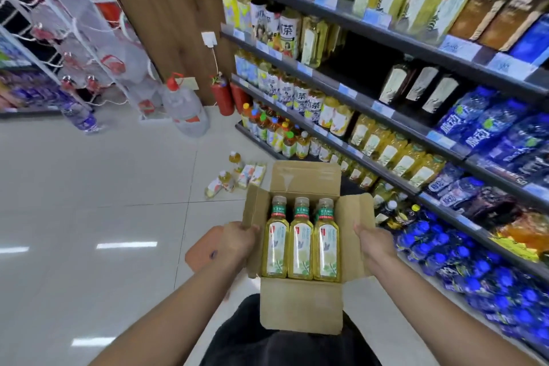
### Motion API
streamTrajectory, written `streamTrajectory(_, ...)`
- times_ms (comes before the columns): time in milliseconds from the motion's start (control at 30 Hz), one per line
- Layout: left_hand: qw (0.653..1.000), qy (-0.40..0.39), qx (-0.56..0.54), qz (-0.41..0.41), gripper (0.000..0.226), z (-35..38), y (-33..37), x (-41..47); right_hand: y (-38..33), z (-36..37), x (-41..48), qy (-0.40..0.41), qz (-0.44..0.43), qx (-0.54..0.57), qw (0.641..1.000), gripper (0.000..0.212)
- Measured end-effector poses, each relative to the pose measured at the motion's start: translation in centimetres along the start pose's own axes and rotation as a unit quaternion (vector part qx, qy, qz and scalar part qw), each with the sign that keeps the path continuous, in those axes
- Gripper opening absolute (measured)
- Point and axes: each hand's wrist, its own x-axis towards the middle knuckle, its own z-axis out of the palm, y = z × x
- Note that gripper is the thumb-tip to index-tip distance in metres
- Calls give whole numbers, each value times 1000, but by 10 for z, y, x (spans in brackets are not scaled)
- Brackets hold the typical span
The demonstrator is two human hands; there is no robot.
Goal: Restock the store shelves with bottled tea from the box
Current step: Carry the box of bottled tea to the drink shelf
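Observation:
An open cardboard box is held up in front of me with its flaps spread. Three bottles of yellow tea with green neck bands and pale labels lie side by side inside it. My left hand grips the box's left flap, fingers curled over its edge. My right hand holds the right flap the same way. The store shelves run along the right, stocked with tea and blue water bottles.
A few tea bottles lie on the white tiled floor ahead of the box. Two red fire extinguishers and a large water jug stand by a wooden pillar. A net of balls hangs at the left.

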Motion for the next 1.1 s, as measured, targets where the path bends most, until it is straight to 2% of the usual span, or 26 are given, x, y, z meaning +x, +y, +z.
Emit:
streamTrajectory(67,1000,-16,-20,1,27,-3,33,33,-35,10,21,15,4,-1,1000,25)
streamTrajectory(300,998,-31,29,52,19,-11,156,141,-140,29,83,56,38,9,998,39)
streamTrajectory(467,991,-60,92,77,26,-9,225,221,-180,59,119,96,100,74,988,38)
streamTrajectory(567,980,-104,142,97,19,-4,266,265,-197,84,138,141,132,91,977,44)
streamTrajectory(633,974,-124,157,108,25,4,288,298,-206,98,146,163,156,99,969,49)
streamTrajectory(767,964,-137,193,125,16,22,307,344,-220,120,165,185,201,86,958,55)
streamTrajectory(833,958,-131,219,127,25,33,309,366,-220,130,181,185,210,67,958,57)
streamTrajectory(933,951,-133,248,130,26,47,311,382,-218,141,200,172,224,90,955,50)
streamTrajectory(1033,958,-130,235,97,22,62,301,401,-208,150,218,161,240,126,949,43)
streamTrajectory(1100,958,-120,244,94,31,73,285,416,-199,159,232,157,242,133,948,42)
